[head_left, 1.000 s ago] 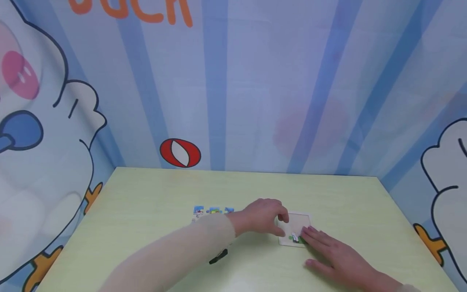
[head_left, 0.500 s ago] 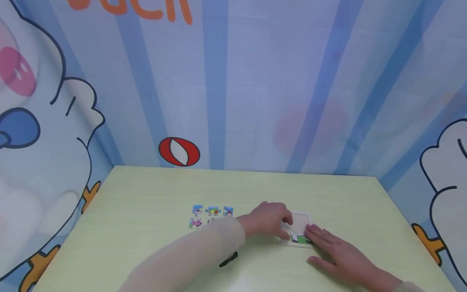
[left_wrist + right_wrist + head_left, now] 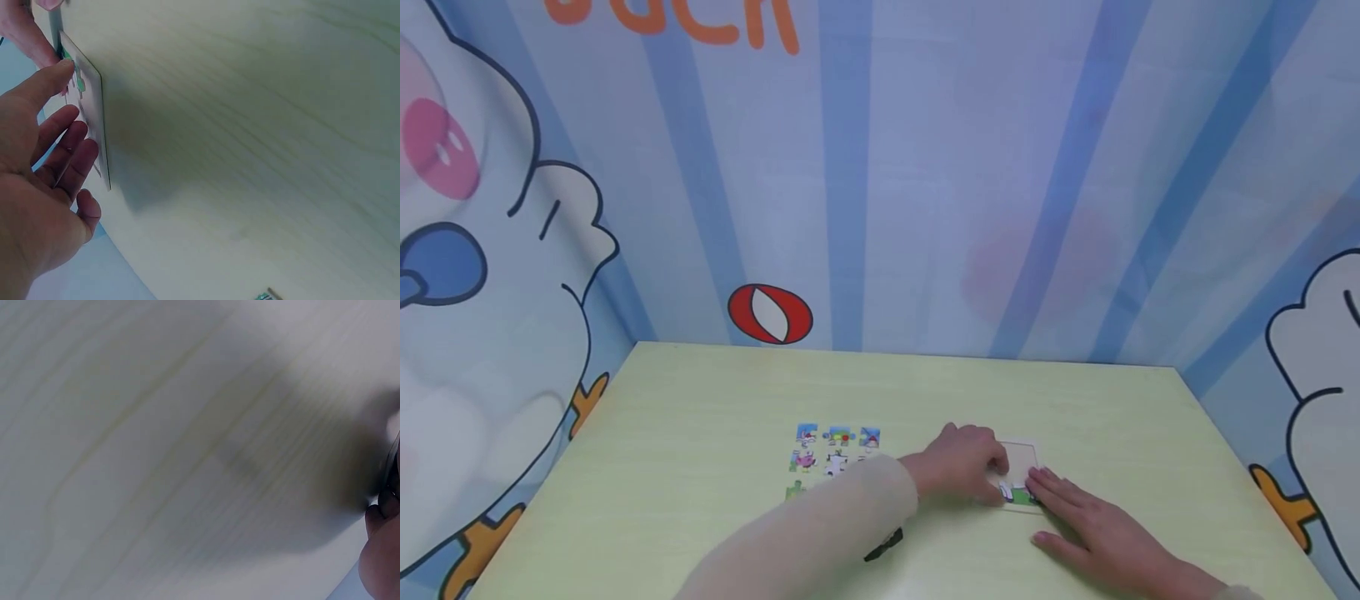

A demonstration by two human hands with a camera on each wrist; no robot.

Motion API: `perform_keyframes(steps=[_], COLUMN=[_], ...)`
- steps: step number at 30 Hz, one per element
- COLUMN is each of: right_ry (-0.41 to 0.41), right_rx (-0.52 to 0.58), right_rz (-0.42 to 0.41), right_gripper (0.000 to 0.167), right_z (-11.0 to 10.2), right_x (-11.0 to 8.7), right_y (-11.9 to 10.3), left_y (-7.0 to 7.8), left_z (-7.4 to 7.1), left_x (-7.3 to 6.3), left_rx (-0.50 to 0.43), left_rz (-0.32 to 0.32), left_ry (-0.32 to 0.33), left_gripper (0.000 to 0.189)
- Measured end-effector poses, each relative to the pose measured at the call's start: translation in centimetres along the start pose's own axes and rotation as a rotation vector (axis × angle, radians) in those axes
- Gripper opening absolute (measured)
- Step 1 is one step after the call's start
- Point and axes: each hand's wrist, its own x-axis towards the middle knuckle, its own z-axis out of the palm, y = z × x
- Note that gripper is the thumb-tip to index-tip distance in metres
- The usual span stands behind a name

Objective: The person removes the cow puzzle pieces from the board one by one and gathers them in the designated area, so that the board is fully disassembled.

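Observation:
A shallow white puzzle tray (image 3: 1020,457) lies on the table between my hands. Green puzzle pieces (image 3: 1021,497) with white shapes fill part of its near edge. My left hand (image 3: 961,463) covers the tray's left side. In the left wrist view, its thumb (image 3: 57,76) touches a green piece, and the other fingers (image 3: 80,164) bend loosely apart from the thumb. My right hand (image 3: 1101,523) lies with straight fingers on the tray's near right corner. Only a blurred part of that hand shows in the right wrist view.
Several loose jigsaw pieces (image 3: 837,435) lie in rows left of the tray, partly hidden by my left sleeve (image 3: 820,533). A black strip (image 3: 883,545) shows beside that sleeve. A striped blue cloth (image 3: 917,208) stands behind the table's far edge.
My left hand has shifted slightly right and nearer over the tray, uncovering more loose pieces at left. More green shows along the tray's near edge. The right hand moved slightly right.

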Motion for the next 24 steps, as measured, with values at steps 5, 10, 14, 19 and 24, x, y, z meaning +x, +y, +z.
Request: perform_keyframes(steps=[5,10,14,19,24], right_ry=[-0.024,-0.023,-0.008,0.012,-0.008], right_rx=[0.012,0.012,0.0,-0.008,-0.005], right_rz=[0.016,0.011,0.001,-0.011,0.008], right_gripper=[0.08,0.079,0.077,0.075,0.078], right_z=[-0.1,-0.2,-0.2,-0.2,-0.3], right_x=[0.1,0.2,0.1,0.0,0.1], right_y=[0.0,0.1,0.0,0.0,-0.1], left_y=[0.0,0.1,0.0,0.0,0.1], left_z=[0.8,1.0,1.2,1.5,1.6], left_x=[0.4,0.5,0.4,0.2,0.0], left_rx=[-0.064,-0.115,-0.125,-0.151,-0.148], left_rz=[-0.013,-0.018,-0.014,-0.011,-0.001], left_ry=[0.025,0.045,0.05,0.049,0.048], left_gripper=[0.03,0.03,0.027,0.023,0.023])
